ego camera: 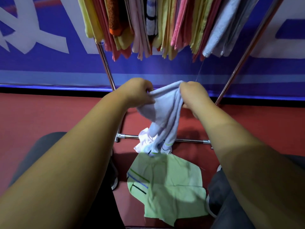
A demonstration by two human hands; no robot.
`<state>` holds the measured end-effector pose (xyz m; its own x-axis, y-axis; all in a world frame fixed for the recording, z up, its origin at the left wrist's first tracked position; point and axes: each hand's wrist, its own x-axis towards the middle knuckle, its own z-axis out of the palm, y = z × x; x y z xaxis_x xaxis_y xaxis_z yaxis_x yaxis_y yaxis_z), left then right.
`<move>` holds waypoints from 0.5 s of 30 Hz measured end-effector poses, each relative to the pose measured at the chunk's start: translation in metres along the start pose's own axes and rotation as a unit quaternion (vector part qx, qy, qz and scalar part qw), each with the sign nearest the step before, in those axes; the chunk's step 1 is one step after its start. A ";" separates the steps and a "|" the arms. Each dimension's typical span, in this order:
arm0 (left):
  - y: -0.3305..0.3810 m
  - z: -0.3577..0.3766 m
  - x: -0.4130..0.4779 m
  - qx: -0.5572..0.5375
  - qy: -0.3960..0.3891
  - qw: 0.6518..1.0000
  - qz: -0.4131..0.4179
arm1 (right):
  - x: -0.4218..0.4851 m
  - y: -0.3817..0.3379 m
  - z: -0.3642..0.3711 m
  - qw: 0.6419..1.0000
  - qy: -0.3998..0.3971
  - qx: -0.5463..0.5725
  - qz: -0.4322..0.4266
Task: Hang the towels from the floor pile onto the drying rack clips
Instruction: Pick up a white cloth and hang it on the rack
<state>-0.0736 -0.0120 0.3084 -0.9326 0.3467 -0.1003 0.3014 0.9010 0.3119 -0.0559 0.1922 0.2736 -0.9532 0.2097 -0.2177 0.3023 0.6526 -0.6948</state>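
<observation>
From the head camera, the left hand [138, 94] and right hand [195, 97] are raised side by side in front of the drying rack [106, 63]. Each has its fingers curled tight on the top edge of a pale blue towel [165, 106], which is stretched between them. The rest of the towel hangs bunched, its striped lower end just above a green towel [168, 187] lying on the red floor [49, 119]. The rack carries a crowded row of hung towels [148, 25] in yellow, pink, orange, striped white and grey.
</observation>
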 end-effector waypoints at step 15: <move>0.002 0.010 0.008 -0.452 0.093 0.884 -0.077 | -0.009 0.003 0.010 0.985 -0.091 0.141 -0.034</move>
<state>-0.0783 -0.0048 0.2992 -0.9905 0.1141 -0.0771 -0.0356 0.3288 0.9437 -0.0463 0.1843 0.2667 -0.9637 0.0222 -0.2662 0.2498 0.4275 -0.8688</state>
